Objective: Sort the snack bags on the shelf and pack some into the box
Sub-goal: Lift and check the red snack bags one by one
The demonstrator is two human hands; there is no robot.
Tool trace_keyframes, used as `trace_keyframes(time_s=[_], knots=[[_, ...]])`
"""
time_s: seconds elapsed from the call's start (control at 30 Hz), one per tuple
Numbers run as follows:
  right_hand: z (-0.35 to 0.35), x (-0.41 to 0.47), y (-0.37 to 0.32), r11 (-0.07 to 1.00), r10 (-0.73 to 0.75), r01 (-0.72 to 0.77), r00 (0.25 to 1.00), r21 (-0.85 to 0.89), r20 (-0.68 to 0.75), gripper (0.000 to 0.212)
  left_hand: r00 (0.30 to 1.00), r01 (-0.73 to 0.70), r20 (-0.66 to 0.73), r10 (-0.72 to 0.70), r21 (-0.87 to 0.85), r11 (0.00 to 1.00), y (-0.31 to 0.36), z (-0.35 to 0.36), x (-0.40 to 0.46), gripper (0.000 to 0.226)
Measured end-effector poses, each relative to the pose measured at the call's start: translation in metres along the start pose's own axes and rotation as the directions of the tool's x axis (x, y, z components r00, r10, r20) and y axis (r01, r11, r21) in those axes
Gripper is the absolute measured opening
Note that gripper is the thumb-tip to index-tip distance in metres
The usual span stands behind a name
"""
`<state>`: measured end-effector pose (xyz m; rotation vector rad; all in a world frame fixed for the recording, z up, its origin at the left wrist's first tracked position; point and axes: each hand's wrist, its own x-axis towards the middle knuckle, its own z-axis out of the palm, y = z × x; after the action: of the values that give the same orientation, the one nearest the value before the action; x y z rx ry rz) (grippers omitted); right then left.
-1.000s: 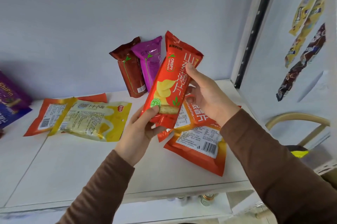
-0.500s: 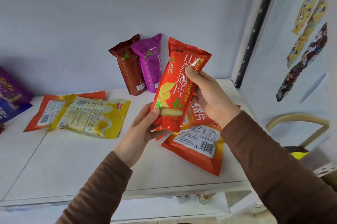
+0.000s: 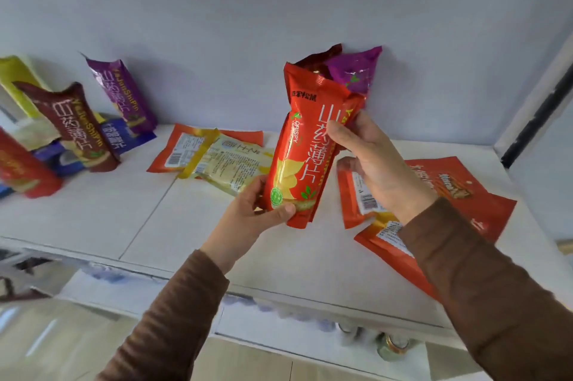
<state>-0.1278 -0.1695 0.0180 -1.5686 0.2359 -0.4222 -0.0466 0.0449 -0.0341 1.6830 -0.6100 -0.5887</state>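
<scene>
I hold a tall red snack bag (image 3: 305,145) upright above the white shelf (image 3: 93,213). My left hand (image 3: 257,210) grips its bottom end, thumb across the front. My right hand (image 3: 372,163) pinches its right edge near the middle. Behind it a dark brown bag (image 3: 316,58) and a magenta bag (image 3: 356,73) lean on the back wall, partly hidden. A yellow flat bag (image 3: 235,163) lies on an orange flat bag (image 3: 173,151) to the left. Orange flat bags (image 3: 459,194) lie under my right arm. No box is in view.
At the far left several bags stand against the wall: a brown one (image 3: 74,129), a purple one (image 3: 121,95), a red one (image 3: 21,173), a yellow one (image 3: 18,83), with blue packs (image 3: 114,138) between them. Jars (image 3: 393,346) sit on the lower shelf.
The view has swung left, revealing the standing bags at the far left. The red bag has turned more upright in both hands, now covering the brown and magenta bags.
</scene>
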Motion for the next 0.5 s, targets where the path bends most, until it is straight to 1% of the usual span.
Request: trace_keyframes(time_s=[0.13,0.33,0.5], knots=[[0.075,0.016,-0.004,0.999,-0.032,0.032,0.999,-0.017,0.029,0.048,0.997,0.008,-0.071,-0.006,0.032,0.999,-0.013,-0.069,-0.019,0.066],[0.211,0.034,-0.001,0.998,-0.059,0.061,0.996,-0.024,0.068,0.039,0.992,0.0,-0.126,0.012,0.098,0.995,-0.045,-0.197,-0.046,0.06],[0.302,0.051,-0.001,0.994,-0.087,0.092,0.992,-0.059,0.095,0.03,0.988,0.017,-0.156,0.008,0.161,0.987,-0.068,-0.288,-0.053,0.059]])
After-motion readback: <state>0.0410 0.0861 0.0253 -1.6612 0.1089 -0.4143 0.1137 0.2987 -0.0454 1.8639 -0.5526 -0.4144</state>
